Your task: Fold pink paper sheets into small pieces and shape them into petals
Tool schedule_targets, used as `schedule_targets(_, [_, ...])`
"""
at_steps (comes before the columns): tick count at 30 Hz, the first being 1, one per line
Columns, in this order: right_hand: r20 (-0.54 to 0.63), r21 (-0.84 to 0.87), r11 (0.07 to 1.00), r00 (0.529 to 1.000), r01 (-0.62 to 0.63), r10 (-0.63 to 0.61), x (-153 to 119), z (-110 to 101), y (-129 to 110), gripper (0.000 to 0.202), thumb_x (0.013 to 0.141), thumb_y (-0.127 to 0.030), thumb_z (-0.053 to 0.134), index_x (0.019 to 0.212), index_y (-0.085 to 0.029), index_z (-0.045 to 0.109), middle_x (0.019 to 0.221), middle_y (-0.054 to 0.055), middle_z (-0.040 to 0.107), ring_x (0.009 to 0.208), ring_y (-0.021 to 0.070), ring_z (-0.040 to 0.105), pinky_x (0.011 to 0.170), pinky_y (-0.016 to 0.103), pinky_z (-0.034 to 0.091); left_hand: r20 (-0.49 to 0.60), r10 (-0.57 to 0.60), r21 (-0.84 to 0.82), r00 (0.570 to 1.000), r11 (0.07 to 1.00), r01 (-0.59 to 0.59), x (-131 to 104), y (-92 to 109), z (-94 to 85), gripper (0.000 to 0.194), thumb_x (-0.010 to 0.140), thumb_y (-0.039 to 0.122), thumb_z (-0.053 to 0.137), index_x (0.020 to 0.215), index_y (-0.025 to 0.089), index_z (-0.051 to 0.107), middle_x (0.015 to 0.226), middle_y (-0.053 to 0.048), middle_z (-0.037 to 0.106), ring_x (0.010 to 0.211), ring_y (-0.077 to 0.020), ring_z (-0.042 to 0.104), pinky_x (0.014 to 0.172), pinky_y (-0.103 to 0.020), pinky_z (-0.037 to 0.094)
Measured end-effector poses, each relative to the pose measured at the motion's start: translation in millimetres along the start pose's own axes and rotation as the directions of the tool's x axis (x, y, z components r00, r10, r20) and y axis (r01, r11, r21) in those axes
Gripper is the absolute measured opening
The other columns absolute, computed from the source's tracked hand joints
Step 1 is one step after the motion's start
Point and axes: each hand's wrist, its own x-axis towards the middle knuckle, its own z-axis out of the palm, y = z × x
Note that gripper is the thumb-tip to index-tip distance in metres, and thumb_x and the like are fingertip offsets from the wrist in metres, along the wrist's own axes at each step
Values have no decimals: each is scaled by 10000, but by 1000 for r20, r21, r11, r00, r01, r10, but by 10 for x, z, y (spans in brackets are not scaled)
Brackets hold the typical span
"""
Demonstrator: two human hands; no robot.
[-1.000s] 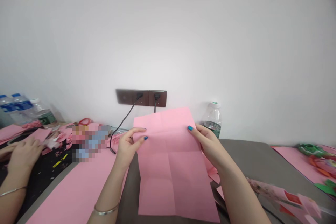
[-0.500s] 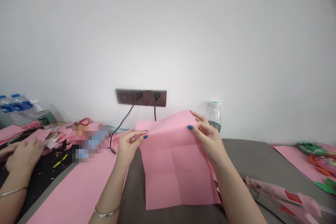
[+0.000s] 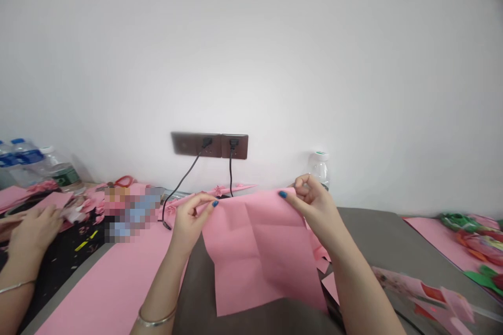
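A creased pink sheet of paper [image 3: 251, 256] hangs between my two hands above the grey table. My left hand [image 3: 194, 217] pinches its upper left corner between thumb and fingers. Near the upper right corner, my right hand [image 3: 312, 201] grips the top edge, its thumb on the near side and the other fingers curled behind. Fold lines cross the middle of the sheet. A larger pink sheet [image 3: 106, 288] lies on the table, left of my left forearm.
Another person's hands [image 3: 33, 230] work at the left among pink scraps. Bottles [image 3: 65, 170] stand by the wall, one more [image 3: 320, 167] behind my right hand. A pink wrapped tool [image 3: 428, 293] lies right; a black cord [image 3: 183, 183] hangs from the socket.
The sheet's top edge has come down and been pulled straighter, and more of its creases show. My right hand has moved slightly down. Both hands still hold the paper.
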Motion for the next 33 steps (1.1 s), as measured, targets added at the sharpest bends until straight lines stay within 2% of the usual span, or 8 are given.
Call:
schedule_targets(4, [21,-118,992,998,-48,51,20,-21,28,355,753,-452,695,1011,-239,576,618,-60,472,500,114,423,428,220,288,78,-75,43,994,997,71,23,-37,7,163,795,341,653,758,191,706,782,-43,721,795,-223,660,722,-294,506])
schedule_targets(10, [-42,-117,991,998,-58,54,-24,-26,-85,329,754,-452,681,1014,-252,658,756,-8,610,499,120,474,428,243,326,106,-299,-198,948,928,315,29,19,-35,297,734,460,703,796,171,734,815,-75,722,722,-217,647,604,-276,480])
schedule_targets(13, [33,-173,978,992,-116,124,1,-88,7,298,760,-387,668,1028,-257,659,673,-37,593,499,127,498,444,240,356,319,-357,-135,878,900,415,17,-39,-73,269,723,445,713,790,186,742,781,-64,707,707,-210,631,593,-269,452])
schedule_targets(16, [162,-343,930,967,-132,197,33,-174,216,243,733,-265,665,970,-230,704,639,-31,578,593,153,553,517,249,401,550,-380,64,744,907,416,-11,-130,-103,204,734,401,691,741,200,728,685,-22,650,680,-191,593,610,-258,414])
schedule_targets(21, [260,-653,726,836,-217,484,-11,-177,342,335,628,-74,644,903,-242,736,840,25,697,721,182,628,609,262,450,625,-503,317,597,863,394,-50,-205,-121,226,721,407,646,688,184,658,588,29,526,604,-161,481,559,-244,315])
schedule_targets(23, [280,-699,697,835,-160,474,-50,-76,270,319,657,-82,623,915,-232,735,952,41,719,817,199,647,663,265,465,639,-523,350,564,851,392,-48,-216,-120,242,712,421,641,710,179,646,602,34,519,620,-161,477,574,-245,319])
schedule_targets(28, [396,-659,752,863,28,315,-171,378,114,262,753,-134,555,922,-227,731,1011,38,732,938,207,650,745,265,454,649,-454,264,611,887,379,-43,-193,-87,199,739,390,595,752,192,581,629,46,494,624,-147,447,593,-239,317])
schedule_targets(33, [406,-665,731,896,154,181,-247,754,185,203,781,-124,499,715,-206,672,734,22,692,695,167,606,572,240,351,667,-330,175,668,941,291,-48,-97,-15,102,769,281,542,727,190,559,570,69,366,558,-118,333,546,-232,254])
